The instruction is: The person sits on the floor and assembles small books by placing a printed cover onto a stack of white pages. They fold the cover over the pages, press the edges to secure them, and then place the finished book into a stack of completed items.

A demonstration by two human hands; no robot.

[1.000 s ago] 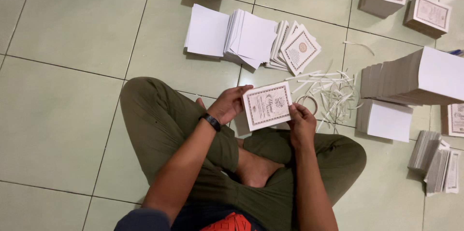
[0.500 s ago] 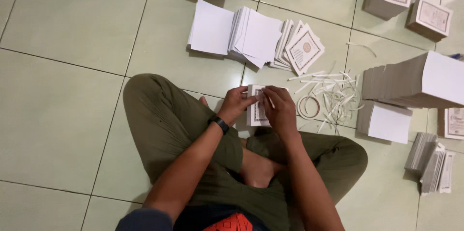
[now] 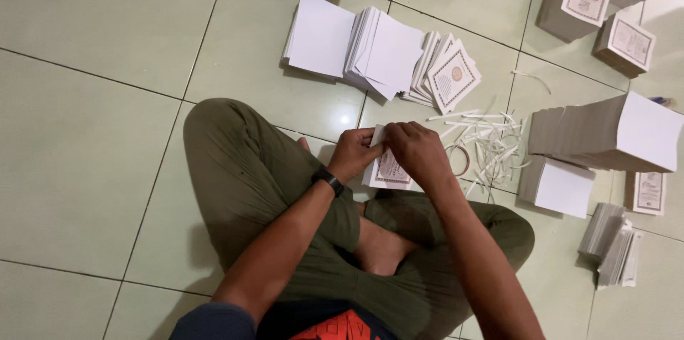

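Both hands [image 3: 388,151] now folding card [image 3: 390,169]; earlier held open.

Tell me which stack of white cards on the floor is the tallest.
The big stack at the right, beside the paper strips; it rises well above the low fanned piles ahead of the knees.

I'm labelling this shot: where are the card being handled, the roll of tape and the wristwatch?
card [image 3: 390,169], head view, its printed face below the hands
roll of tape [image 3: 459,160], head view, its ring edge on the floor
wristwatch [image 3: 327,181], head view, its black band
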